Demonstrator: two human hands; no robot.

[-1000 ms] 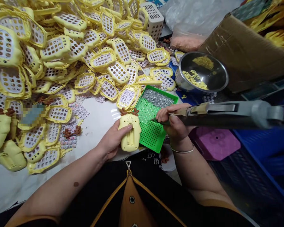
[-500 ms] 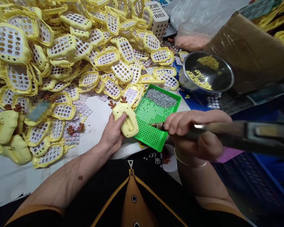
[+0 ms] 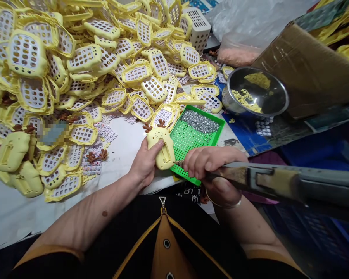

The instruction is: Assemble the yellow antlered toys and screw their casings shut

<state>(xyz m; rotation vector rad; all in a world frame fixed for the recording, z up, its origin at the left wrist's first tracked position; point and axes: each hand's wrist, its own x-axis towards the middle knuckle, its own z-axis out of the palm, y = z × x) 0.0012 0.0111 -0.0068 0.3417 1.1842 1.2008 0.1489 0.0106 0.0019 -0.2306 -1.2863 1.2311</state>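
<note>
My left hand (image 3: 145, 162) is closed around a yellow toy shell (image 3: 161, 149) with brown antlers, held back side up at the table's near edge. My right hand (image 3: 211, 164) grips a long powered screwdriver (image 3: 267, 180), whose tip touches the lower right corner of the shell. Just behind the shell lies a green perforated screw tray (image 3: 192, 143), with a heap of small silver screws (image 3: 200, 121) at its far end.
A large heap of yellow keypad shells (image 3: 84, 66) covers the table's left and back. A steel bowl (image 3: 256, 93) holding small yellow parts stands at right, beside a cardboard box (image 3: 311, 66). White basket (image 3: 198, 27) and plastic bag sit behind. Blue crates lie lower right.
The screwdriver tip has moved left off the green tray onto the shell's lower corner. My left hand turned the shell slightly and kept hold of it.
</note>
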